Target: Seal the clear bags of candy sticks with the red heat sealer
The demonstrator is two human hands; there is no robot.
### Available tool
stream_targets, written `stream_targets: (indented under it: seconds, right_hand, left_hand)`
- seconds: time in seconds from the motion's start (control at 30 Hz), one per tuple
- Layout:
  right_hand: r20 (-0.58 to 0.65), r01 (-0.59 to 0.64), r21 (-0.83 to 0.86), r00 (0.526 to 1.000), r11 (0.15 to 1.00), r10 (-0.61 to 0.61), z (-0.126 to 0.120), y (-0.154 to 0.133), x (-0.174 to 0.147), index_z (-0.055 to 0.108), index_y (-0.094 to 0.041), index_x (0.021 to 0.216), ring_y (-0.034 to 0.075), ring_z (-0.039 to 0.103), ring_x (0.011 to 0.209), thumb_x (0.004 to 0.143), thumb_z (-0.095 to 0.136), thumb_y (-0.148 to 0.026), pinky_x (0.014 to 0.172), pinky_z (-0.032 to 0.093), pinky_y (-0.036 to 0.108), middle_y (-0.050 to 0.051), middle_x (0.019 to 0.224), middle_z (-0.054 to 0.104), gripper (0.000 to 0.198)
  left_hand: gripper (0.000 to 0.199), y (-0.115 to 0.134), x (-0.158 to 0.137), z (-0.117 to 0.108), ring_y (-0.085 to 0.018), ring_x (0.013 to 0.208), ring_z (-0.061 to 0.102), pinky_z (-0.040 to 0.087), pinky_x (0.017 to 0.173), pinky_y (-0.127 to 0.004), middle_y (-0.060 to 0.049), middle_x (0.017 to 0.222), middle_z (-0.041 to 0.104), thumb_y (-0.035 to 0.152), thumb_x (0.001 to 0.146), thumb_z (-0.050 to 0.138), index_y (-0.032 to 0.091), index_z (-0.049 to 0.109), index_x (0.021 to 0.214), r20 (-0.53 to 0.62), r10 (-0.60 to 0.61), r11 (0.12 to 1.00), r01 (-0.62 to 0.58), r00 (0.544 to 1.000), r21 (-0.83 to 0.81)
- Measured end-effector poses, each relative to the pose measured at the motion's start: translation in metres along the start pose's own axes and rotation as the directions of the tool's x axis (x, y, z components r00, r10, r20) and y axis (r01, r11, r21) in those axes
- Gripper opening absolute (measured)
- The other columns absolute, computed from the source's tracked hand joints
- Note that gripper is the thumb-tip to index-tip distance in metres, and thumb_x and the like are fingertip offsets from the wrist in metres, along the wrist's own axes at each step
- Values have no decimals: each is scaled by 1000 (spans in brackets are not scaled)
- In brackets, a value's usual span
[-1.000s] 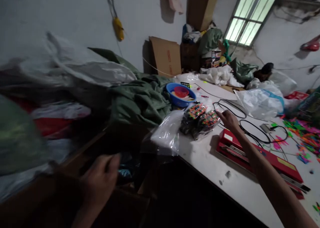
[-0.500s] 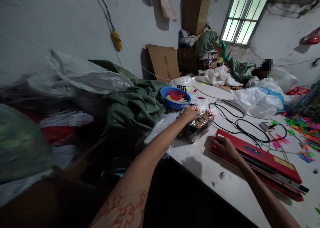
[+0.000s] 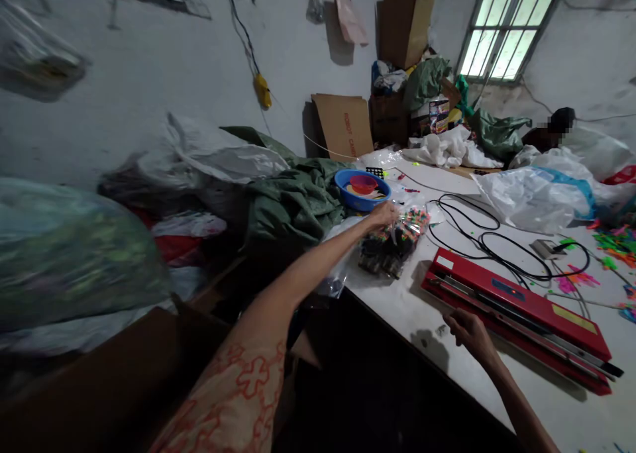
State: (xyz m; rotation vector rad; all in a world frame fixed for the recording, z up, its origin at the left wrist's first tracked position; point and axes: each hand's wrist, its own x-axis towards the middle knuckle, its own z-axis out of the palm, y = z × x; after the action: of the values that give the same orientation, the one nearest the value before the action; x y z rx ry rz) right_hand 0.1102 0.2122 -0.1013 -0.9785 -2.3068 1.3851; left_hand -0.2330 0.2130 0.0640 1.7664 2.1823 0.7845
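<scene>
At the table's left edge, my left hand is closed on the upper part of a clear plastic bag. Small orange and green pieces show in the bag's upper part, with dark contents below. My right hand hovers over the white tabletop, just in front of a red heat sealer and apart from it. Its fingers are loosely curled, and no object shows in them. The sealer is long and lies at a slant, with a small lit panel on top.
Behind the bag stands a blue basin holding a red bowl. A black cable loops behind the sealer. Colourful plastic pieces lie at right. Green sheeting and a stuffed bag fill the left. Another person is at the back.
My right hand has come off the red heat sealer and moved toward the table's front edge. My left hand stays at the bag, which now sits more upright. The view has swung left.
</scene>
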Motion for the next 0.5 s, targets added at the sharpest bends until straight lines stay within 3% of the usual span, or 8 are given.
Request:
stream_targets:
  seconds: [0.07,0.13,0.27,0.4,0.5]
  right_hand:
    - [3,12,16,1000,1000,-12,-2,1,-7,54,-17,67,13,53,46,80,49,-63,47,42,25,1,56,55,48]
    - [8,16,25,1000,1000,-16,-5,4,-15,58,-16,73,14,54,48,79,52,-63,48,44,25,2,58,57,48]
    - [74,-31,-8,997,999,31,-5,19,-18,65,-16,88,18,61,55,72,59,-64,52,50,28,9,71,66,51]
    - [158,-81,-68,983,994,91,11,33,-5,68,-18,86,26,66,62,63,65,-65,55,54,32,14,77,69,52]
    - [228,-89,-117,967,989,114,28,32,4,70,-22,82,28,67,65,61,66,-65,56,55,34,14,78,70,48]
  left_hand:
    - [33,1,-25,-17,-8,49,23,20,50,-25,5,45,20,18,76,44,19,30,45,-55,-71,997,71,996,1]
    - [33,2,-69,-45,-7,49,24,20,50,-24,5,47,24,19,78,45,18,32,48,-135,-112,994,108,985,-33]
    - [32,23,-197,-123,-6,50,31,24,52,-23,5,51,35,27,84,46,15,43,55,-296,-163,985,137,941,-107]
    - [34,56,-329,-181,-6,54,31,23,52,-22,5,55,35,35,86,48,15,45,58,-317,-261,964,263,912,-36]
    - [38,48,-409,-185,-6,55,31,25,52,-20,4,57,33,38,87,45,16,41,55,-208,-396,912,409,895,22]
